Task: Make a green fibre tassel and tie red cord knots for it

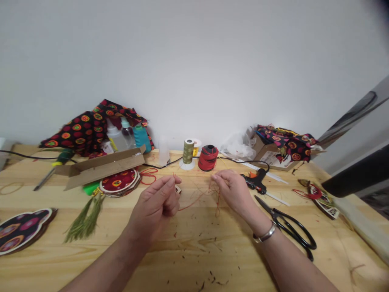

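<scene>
Here's the left hand [154, 209] pinched tight on a small pale bead [178, 190], while the half-curled right hand [233, 191] sits nearest the loose red thread [217, 202] running sideways between them, its hold impossible to call.

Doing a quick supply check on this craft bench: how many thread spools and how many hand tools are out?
Thread spools: 3 (olive, red, yellow, partly hidden behind the olive one)
Hand tools: 3 (black-handled scissors, glue gun, green-handled screwdriver)
Total: 6
</scene>
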Demonstrator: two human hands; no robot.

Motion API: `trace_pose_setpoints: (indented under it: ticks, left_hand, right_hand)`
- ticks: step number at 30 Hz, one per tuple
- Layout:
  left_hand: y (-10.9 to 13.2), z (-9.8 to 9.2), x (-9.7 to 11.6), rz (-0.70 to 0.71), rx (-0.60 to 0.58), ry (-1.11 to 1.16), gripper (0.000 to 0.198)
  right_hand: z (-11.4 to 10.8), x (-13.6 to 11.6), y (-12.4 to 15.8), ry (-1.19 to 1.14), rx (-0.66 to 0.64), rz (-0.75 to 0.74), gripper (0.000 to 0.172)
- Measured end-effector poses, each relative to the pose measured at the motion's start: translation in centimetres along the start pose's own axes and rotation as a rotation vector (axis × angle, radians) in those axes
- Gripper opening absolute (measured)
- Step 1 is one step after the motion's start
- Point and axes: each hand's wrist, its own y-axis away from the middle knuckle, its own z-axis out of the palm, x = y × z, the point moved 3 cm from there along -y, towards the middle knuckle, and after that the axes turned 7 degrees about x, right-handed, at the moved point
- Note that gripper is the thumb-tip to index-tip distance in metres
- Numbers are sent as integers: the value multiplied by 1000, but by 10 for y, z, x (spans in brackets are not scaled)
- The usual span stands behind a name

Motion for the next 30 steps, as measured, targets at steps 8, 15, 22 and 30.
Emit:
trace_pose_setpoints:
  ticks: [8,15,22,30]
  left_hand:
    - [5,1,-18,-27,-4,-440,21]
    - [8,8,-16,-44,-63,-610,26]
    - [11,10,-16,82,-135,-750,21]
    - [6,10,-13,507,-216,-1062,24]
  right_hand:
    - [9,-26,15,-460,-66,118,16]
    - [13,-33,18,-504,-132,105,7]
    - [8,-36,19,-408,-98,29,13]
    - [-36,-29,5,-507,154,18,12]
